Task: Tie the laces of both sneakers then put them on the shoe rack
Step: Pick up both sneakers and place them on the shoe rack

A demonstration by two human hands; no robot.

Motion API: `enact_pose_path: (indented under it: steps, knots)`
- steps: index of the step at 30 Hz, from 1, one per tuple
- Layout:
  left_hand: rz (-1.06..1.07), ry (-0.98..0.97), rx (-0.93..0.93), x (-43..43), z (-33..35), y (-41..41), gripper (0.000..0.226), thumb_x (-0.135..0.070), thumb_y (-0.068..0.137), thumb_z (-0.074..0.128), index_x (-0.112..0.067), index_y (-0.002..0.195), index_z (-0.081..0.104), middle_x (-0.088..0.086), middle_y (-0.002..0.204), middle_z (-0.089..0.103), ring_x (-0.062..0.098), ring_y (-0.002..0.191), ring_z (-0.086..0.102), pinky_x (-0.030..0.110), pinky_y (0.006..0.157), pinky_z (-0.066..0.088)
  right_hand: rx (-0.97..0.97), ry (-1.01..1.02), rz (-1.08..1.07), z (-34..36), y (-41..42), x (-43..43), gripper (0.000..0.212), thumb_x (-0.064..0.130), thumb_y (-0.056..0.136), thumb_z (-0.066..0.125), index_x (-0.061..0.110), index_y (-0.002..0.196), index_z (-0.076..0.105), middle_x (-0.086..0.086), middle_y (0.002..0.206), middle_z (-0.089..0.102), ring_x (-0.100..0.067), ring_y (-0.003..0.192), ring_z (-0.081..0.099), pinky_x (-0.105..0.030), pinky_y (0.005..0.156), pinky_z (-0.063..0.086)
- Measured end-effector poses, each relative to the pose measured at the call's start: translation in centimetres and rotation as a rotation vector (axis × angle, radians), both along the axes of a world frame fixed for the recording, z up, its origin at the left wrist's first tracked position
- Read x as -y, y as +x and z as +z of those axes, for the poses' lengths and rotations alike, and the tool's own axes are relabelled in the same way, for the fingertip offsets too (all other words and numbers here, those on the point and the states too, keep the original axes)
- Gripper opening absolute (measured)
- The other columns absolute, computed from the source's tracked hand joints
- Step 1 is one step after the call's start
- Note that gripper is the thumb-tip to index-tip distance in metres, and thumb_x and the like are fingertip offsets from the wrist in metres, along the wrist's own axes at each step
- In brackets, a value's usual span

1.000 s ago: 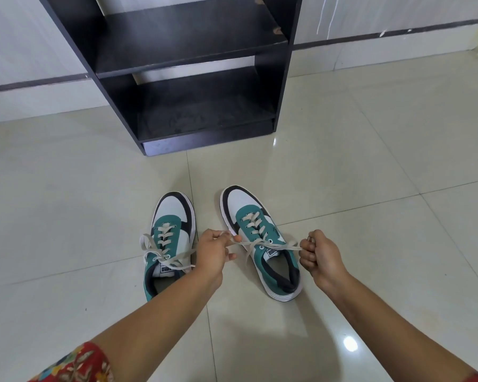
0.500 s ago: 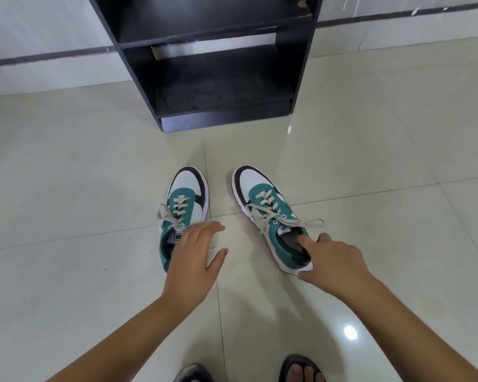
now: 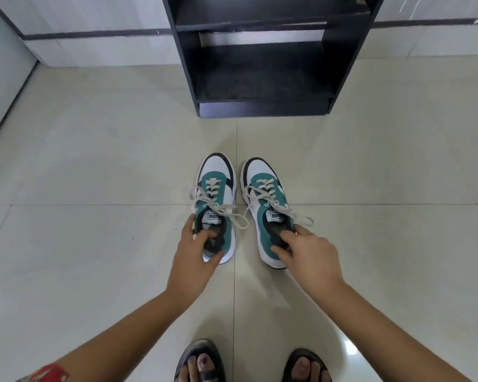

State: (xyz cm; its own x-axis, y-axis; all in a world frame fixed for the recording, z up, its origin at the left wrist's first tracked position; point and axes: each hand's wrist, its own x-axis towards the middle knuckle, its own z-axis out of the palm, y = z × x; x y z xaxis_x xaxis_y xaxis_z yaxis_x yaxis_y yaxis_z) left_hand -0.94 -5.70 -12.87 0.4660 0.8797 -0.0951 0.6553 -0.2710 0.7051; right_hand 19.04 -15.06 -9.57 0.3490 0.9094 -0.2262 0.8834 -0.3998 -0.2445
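Two white, teal and black sneakers stand side by side on the tiled floor, toes pointing at the rack. The left sneaker (image 3: 217, 186) has a tied cream bow; my left hand (image 3: 195, 260) grips its heel, fingers inside the opening. The right sneaker (image 3: 262, 188) also carries a cream bow, and my right hand (image 3: 308, 257) holds its heel collar with fingers hooked inside. The black shoe rack (image 3: 262, 106) stands straight ahead, its lower shelf dark and bare.
My two sandalled feet (image 3: 202, 365) show at the bottom edge. A pale wall with a dark stripe (image 3: 94, 34) runs behind the rack. Glossy cream floor tiles (image 3: 94, 161) spread to both sides.
Both hands let go of the right sneaker's lace ends and dropped to the heels, each taking hold of a sneaker. The sneakers now stand closer together and straighter. The view tilted down.
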Motion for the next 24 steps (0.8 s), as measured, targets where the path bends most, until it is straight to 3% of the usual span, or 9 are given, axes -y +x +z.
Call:
enact_pose_path:
  steps: [4, 7, 10, 12, 15, 18, 21, 24]
  knots:
    - [-0.053, -0.003, 0.007, 0.6, 0.3, 1.2, 0.034, -0.026, 0.074, 0.075, -0.024, 0.103, 0.059, -0.015, 0.137, 0.031, 0.002, 0.111, 0.048, 0.0, 0.079, 0.036, 0.0, -0.023, 0.037, -0.2, -1.2, -0.4, 0.03, 0.047, 0.092, 0.043, 0.024, 0.11, 0.054, -0.003, 0.111, 0.058, -0.029, 0.085, 0.064, -0.029, 0.059, 0.036]
    - [-0.033, -0.147, -0.05, 0.0, -0.2, 1.5, 0.041, -0.029, 0.071, 0.077, -0.026, 0.107, 0.056, -0.006, 0.137, 0.038, 0.014, 0.114, 0.053, 0.013, 0.081, 0.042, -0.009, -0.017, 0.04, -0.7, -1.4, -0.3, 0.036, 0.048, 0.091, 0.045, 0.031, 0.123, 0.047, -0.001, 0.118, 0.056, -0.029, 0.089, 0.065, -0.03, 0.062, 0.042]
    - [-0.028, -0.163, -0.092, -0.4, -0.7, 1.6, 0.034, -0.026, 0.069, 0.078, -0.018, 0.095, 0.059, -0.004, 0.118, 0.051, 0.018, 0.094, 0.059, 0.017, 0.073, 0.044, -0.037, -0.062, 0.019, -1.1, -1.2, -0.2, 0.044, 0.049, 0.086, 0.052, 0.035, 0.126, 0.043, -0.001, 0.122, 0.053, -0.028, 0.089, 0.064, -0.03, 0.062, 0.042]
    - [-0.037, -0.143, -0.089, -0.4, -0.8, 1.6, 0.03, -0.025, 0.068, 0.078, -0.017, 0.09, 0.061, -0.006, 0.11, 0.054, 0.013, 0.083, 0.057, 0.006, 0.066, 0.04, -0.041, -0.101, 0.02, -1.4, -1.0, -0.3, 0.043, 0.046, 0.084, 0.055, 0.032, 0.123, 0.045, -0.002, 0.121, 0.052, -0.029, 0.088, 0.064, -0.029, 0.061, 0.04]
    - [-0.056, -0.154, -0.038, 0.1, -0.7, 1.5, 0.023, -0.026, 0.068, 0.078, -0.029, 0.084, 0.062, -0.014, 0.096, 0.052, 0.005, 0.076, 0.057, 0.002, 0.061, 0.04, -0.075, -0.11, 0.0, -1.8, -0.9, -0.7, 0.033, 0.043, 0.084, 0.057, 0.025, 0.111, 0.054, -0.004, 0.113, 0.056, -0.03, 0.089, 0.063, -0.028, 0.061, 0.036]
    - [-0.045, -0.144, -0.016, 0.4, -0.6, 1.5, 0.036, -0.025, 0.068, 0.077, -0.042, 0.067, 0.045, -0.021, 0.089, 0.05, -0.002, 0.075, 0.056, 0.001, 0.059, 0.038, -0.063, -0.084, -0.009, -2.4, -1.0, -0.9, 0.029, 0.044, 0.084, 0.056, 0.021, 0.101, 0.056, -0.003, 0.107, 0.058, -0.031, 0.087, 0.064, -0.028, 0.06, 0.033]
    - [-0.042, -0.112, -0.014, -0.2, -0.3, 1.6, 0.038, -0.027, 0.071, 0.076, -0.047, 0.069, 0.043, -0.021, 0.096, 0.051, 0.003, 0.073, 0.057, 0.001, 0.061, 0.04, -0.06, -0.015, -0.04, -2.8, -0.7, -1.0, 0.03, 0.045, 0.083, 0.058, 0.017, 0.091, 0.056, -0.002, 0.101, 0.061, -0.032, 0.081, 0.064, -0.029, 0.057, 0.033]
    - [-0.075, -0.074, -0.029, -1.6, 1.7, 1.8, 0.04, -0.029, 0.073, 0.074, -0.05, 0.066, 0.042, -0.014, 0.109, 0.058, 0.008, 0.072, 0.058, 0.01, 0.061, 0.047, -0.062, 0.057, -0.07, -1.8, 0.0, -1.5, 0.03, 0.043, 0.079, 0.066, 0.014, 0.084, 0.058, -0.002, 0.092, 0.065, -0.034, 0.069, 0.063, -0.029, 0.052, 0.033]
